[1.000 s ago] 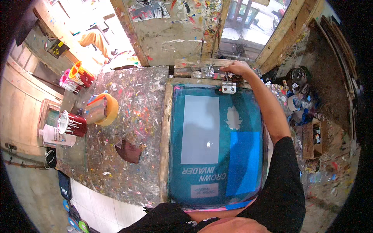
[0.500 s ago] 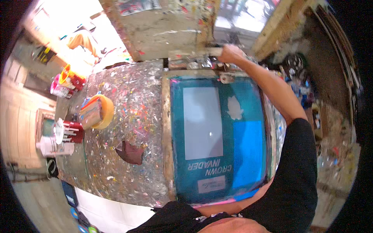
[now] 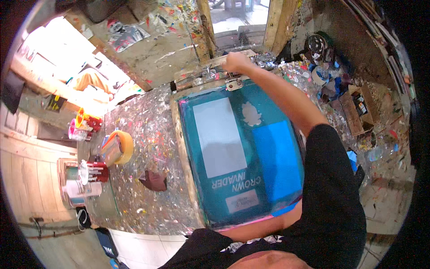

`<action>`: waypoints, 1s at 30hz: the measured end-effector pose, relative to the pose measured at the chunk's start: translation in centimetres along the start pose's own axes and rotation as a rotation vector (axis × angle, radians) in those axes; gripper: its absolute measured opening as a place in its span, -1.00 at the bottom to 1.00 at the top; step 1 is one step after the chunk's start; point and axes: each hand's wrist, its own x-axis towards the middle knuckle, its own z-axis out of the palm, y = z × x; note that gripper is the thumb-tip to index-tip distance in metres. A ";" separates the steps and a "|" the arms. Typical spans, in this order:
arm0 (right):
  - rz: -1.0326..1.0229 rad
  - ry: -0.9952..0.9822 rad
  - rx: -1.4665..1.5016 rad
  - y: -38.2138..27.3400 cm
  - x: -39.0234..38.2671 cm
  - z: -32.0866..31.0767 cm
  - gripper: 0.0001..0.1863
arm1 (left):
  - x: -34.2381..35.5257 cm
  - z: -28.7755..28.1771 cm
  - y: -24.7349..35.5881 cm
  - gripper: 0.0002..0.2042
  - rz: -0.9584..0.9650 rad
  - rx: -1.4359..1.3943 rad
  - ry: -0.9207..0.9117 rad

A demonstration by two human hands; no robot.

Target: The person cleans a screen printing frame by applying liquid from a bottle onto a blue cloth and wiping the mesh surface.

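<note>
My right hand (image 3: 237,62) is closed in a fist at the far edge of the table, just beyond a metal hinge (image 3: 233,84). Whatever its fingers grip is hidden. Below it lies a screen-printing frame (image 3: 182,130) with teal mesh. The mesh carries a large pale rectangle, a pale figure shape, reversed lettering and a bright blue rectangle. Across the near edge of the frame runs my left forearm (image 3: 255,229). The left hand itself is hidden behind my right sleeve (image 3: 331,179), near the frame's near right corner.
On the paint-spattered table (image 3: 143,206) lie a dark brown scrap (image 3: 153,180) and a roll of yellowish tape (image 3: 127,147). Paint-dripped tubs (image 3: 96,171) and a pale bottle (image 3: 85,189) line the left edge. A cardboard box (image 3: 358,116) stands at the right.
My view has turned and shifted, so the frame now appears tilted and further left. My right hand stays closed near the hinge, and my left forearm still lies along the near edge.
</note>
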 end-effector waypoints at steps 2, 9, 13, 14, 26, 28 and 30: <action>-0.078 0.065 0.126 1.2 -3.2 -1.3 -0.38 | 0.1 1.1 0.4 -0.40 -0.068 -0.186 0.106; 0.120 -0.134 0.141 10.4 -36.7 -5.4 -0.40 | -5.9 -0.7 4.8 -0.71 0.098 0.522 0.609; 0.591 -0.064 0.209 10.1 -52.3 -3.1 -0.30 | -20.6 -4.3 11.1 -0.54 -0.704 0.958 1.246; 0.669 -0.026 0.246 10.1 -54.7 -1.5 -0.29 | -23.2 -3.8 10.8 -0.44 -0.851 1.183 1.331; 0.592 0.206 0.349 8.5 -56.5 -0.2 -0.47 | -28.0 -1.6 8.2 -0.47 -1.057 0.895 1.259; 0.607 0.219 0.380 8.6 -56.5 -0.6 -0.49 | -27.4 -2.2 9.5 -0.47 -1.052 0.882 1.268; 0.565 0.313 0.404 9.2 -56.7 -0.1 -0.50 | -27.3 -2.3 10.4 -0.44 -1.055 0.879 1.246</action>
